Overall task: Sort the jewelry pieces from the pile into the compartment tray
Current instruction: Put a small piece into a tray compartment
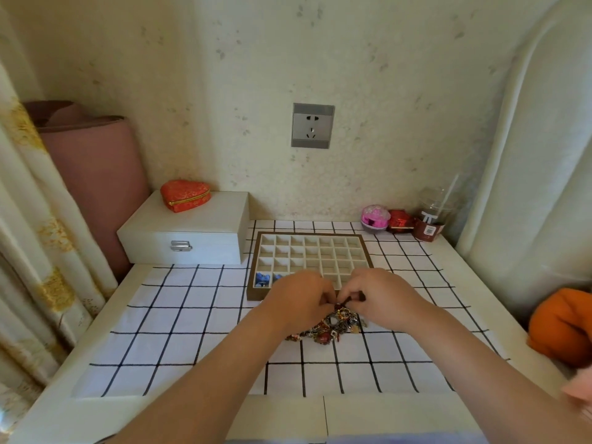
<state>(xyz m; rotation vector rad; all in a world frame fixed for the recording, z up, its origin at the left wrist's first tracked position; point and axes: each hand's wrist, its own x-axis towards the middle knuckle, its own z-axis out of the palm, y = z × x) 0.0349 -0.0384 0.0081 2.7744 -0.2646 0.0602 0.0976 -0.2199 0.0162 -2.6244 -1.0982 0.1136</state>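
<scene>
**Both hands working one piece free of the tangle**

The fingertips (pixel 326 299) of both hands are curling inward and meeting just above the top of the pile. There they are pinching what looks like a dark red piece (pixel 338 306), though it is too small to tell what kind it is. The left hand (pixel 298 299) and the right hand (pixel 381 293) are closing in knuckle to knuckle. Two hands on one small thing suggests the pieces are hooked together, with one hand probably steadying while the other is pulling loose.

The pile (pixel 333 328) is lying on the checked cloth (pixel 192 315) directly under the hands, a dense heap of metal and red bits. It is sitting just in front of the tray (pixel 253 274), so each piece is needing only a short carry forward.

The tray is standing flat with its near edge partly hidden behind the hands. Its two front-left compartments are holding blue pieces (pixel 262 279), and every other compartment in view is showing bare lining. Judging by that, the sorting is only getting started, and filling seems to be running from the front-left corner.

A white box (pixel 185 232) with a red heart-shaped case (pixel 185 195) on its lid is sitting left of the tray, touching its back corner or nearly so. Small containers are standing against the wall to the right.
</scene>
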